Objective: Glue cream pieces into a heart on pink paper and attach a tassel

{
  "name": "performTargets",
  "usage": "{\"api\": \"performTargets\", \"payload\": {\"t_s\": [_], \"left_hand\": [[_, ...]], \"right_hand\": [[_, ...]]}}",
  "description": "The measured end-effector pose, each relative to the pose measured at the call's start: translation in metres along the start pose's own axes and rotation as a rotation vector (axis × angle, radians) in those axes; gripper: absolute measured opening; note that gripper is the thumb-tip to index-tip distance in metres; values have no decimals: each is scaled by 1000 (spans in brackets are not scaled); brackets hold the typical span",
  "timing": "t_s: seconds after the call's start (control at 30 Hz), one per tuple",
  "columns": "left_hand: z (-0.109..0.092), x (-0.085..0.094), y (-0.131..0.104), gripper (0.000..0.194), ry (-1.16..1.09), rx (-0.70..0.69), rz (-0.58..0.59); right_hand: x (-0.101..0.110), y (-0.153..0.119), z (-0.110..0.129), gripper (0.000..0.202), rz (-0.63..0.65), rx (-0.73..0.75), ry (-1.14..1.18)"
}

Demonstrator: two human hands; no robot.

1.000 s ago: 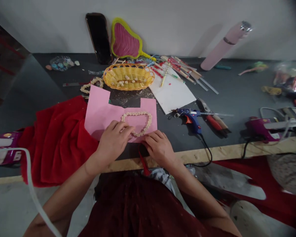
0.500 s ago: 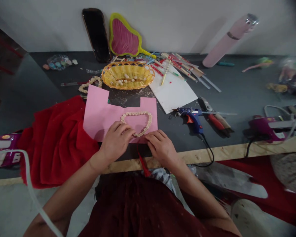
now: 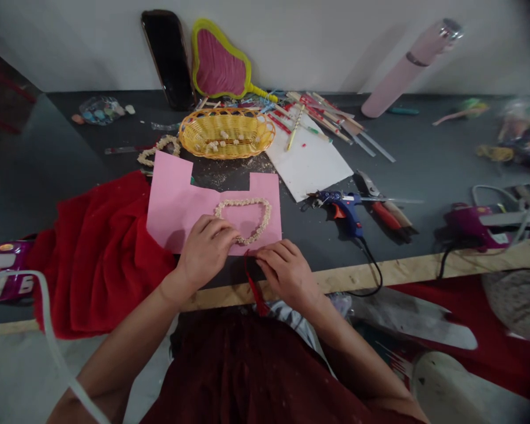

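Observation:
A loop of small cream beads or flower-like pieces [image 3: 265, 219] lies on a cut sheet of pink paper [image 3: 170, 194] near the bench's front edge. My left hand [image 3: 207, 244] is closed in a pinch at the loop's lower left side. To its right, my right hand [image 3: 287, 268] has its fingers pinched together by the paper's lower edge, at the thin cord of a red tassel [image 3: 258, 299]. That tassel hangs over the bench edge between my hands. The fingertips of both hands partly hide what they grip.
Behind the paper stands a yellow woven basket [image 3: 227, 150] with several cream pieces. On the right lie a blue glue gun [image 3: 348, 212] with its cable and red-handled pliers [image 3: 386, 215]. A red cloth [image 3: 101, 253] is heaped at left. A pink bottle [image 3: 397, 79] leans against the wall.
My right hand has moved slightly down and left, away from the beaded loop, to the tassel's cord. The left hand keeps its pinch on the loop.

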State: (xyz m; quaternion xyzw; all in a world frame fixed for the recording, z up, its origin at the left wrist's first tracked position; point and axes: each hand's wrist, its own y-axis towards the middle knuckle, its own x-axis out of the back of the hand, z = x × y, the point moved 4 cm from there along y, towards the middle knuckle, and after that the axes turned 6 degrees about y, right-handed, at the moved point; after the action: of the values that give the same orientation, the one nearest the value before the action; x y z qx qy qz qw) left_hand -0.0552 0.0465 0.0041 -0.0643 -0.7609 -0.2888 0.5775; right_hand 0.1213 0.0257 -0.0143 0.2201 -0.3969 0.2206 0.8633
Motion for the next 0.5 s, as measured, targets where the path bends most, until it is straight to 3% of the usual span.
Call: {"api": "performTargets", "payload": {"t_s": [0.5], "left_hand": [[-12, -10, 5, 15, -31, 20, 141]], "right_hand": [[-3, -7, -7, 17, -87, 6, 36]]}}
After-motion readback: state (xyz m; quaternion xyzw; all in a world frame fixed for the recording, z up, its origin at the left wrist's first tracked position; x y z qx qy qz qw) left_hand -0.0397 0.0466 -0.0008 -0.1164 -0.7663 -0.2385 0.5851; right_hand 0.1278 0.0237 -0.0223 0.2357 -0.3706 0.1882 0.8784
